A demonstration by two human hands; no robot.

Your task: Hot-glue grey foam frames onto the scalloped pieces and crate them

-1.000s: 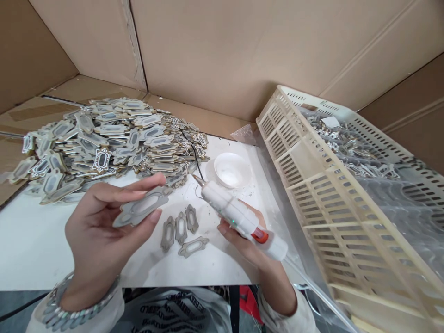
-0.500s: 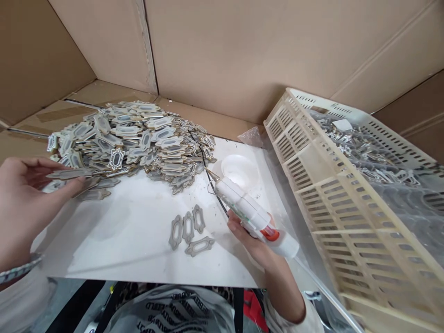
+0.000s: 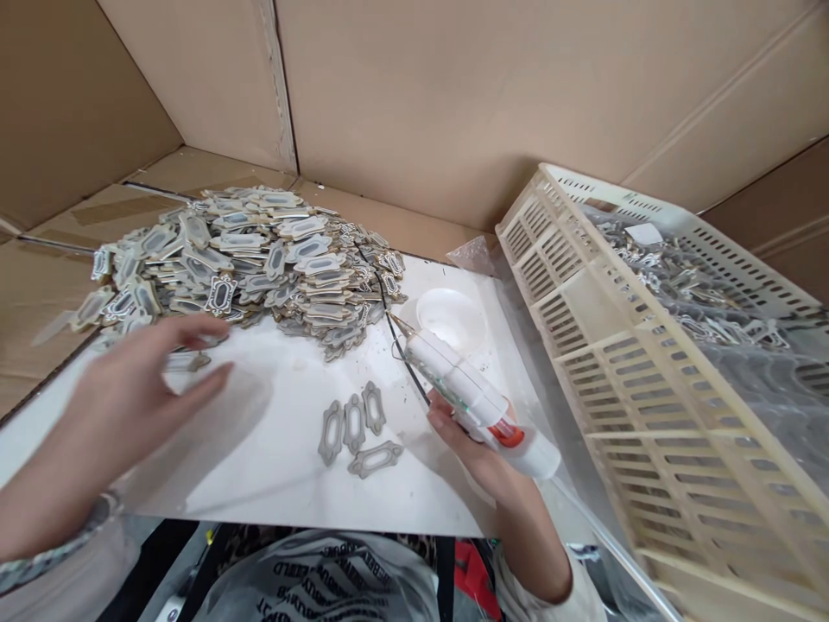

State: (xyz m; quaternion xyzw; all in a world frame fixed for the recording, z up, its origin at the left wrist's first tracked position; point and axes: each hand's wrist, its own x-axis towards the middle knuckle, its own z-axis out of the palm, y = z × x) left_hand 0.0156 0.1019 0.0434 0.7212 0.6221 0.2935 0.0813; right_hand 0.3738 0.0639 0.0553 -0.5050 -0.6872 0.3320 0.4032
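My left hand (image 3: 146, 389) hovers over the left part of the white board (image 3: 259, 466), thumb and fingers apart with nothing between them. Just beyond its fingers rises a large pile of small ornate metal frames (image 3: 259, 259). My right hand (image 3: 476, 449) grips a white glue gun (image 3: 463, 384) with an orange-red part, its thin tip pointing up and left. Several loose grey frames (image 3: 353, 423) lie flat on the board to the left of the gun, three roughly upright and one sideways below them.
A round white dish (image 3: 450, 318) sits beyond the glue gun. At the right stands a slatted cream plastic crate (image 3: 622, 363) with bagged metal pieces inside. A black cord (image 3: 411, 373) crosses the board. Cardboard walls (image 3: 414, 112) enclose the back.
My left hand has moved right and let go of the flat grey frame it was holding at the pile's left edge. The right hand and glue gun have hardly moved.
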